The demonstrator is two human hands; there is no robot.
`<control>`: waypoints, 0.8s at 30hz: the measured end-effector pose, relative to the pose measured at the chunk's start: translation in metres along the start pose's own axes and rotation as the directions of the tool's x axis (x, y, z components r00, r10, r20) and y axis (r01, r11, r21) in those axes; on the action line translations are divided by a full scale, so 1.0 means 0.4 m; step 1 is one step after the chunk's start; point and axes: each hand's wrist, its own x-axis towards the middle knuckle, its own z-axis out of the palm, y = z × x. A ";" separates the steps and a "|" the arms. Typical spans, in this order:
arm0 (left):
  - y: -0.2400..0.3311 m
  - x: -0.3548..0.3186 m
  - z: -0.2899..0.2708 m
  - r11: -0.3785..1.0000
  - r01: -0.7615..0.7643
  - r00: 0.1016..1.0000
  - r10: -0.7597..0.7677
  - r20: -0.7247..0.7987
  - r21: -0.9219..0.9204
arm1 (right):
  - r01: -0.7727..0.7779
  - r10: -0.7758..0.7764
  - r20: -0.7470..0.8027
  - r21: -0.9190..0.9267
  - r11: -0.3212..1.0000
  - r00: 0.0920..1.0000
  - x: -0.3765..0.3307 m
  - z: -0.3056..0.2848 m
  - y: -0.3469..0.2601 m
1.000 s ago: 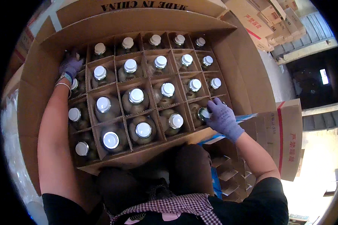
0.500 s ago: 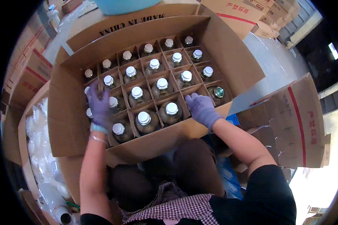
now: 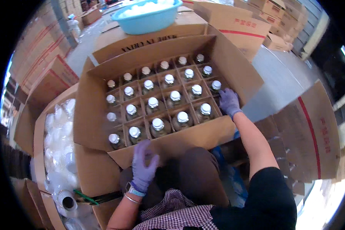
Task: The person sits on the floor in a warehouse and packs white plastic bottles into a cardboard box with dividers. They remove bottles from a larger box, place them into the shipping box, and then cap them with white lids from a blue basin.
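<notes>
Clear bottles with white caps and silver collars stand upright in the cells of a large cardboard carton before me. My right hand, in a lavender knit glove, reaches into the front right corner cell. Its fingers curl downward, and what they hold there is hidden. Just behind it is a capped bottle. My left hand, gloved likewise, hovers by the carton's front flap above my lap. Its fingers are apart and hold nothing.
A light blue basin of white pieces stands beyond the carton. At my left a box holds clear plastic-wrapped items and a clear open-necked container. An open carton stands at the right, and stacked cartons behind.
My left hand has drawn back from the left-side bottles toward my lap. My right hand has moved one cell rightward, over the formerly uncapped bottle; the cell it left shows a white cap. The view has shifted.
</notes>
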 end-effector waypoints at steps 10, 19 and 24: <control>-0.011 -0.003 0.004 0.953 0.091 0.996 -0.092 -0.009 0.289 | 0.008 0.004 -0.027 0.436 0.900 1.000 -0.009 0.010 -0.052; 0.205 -0.138 -0.045 0.960 -0.213 0.977 0.211 0.031 0.180 | 0.022 -0.034 0.120 0.098 0.995 0.992 0.050 0.045 0.055; 0.372 -0.351 -0.403 0.756 -0.312 0.818 0.522 -0.241 0.576 | 0.024 0.064 -0.182 0.444 0.896 0.981 -0.003 0.001 -0.014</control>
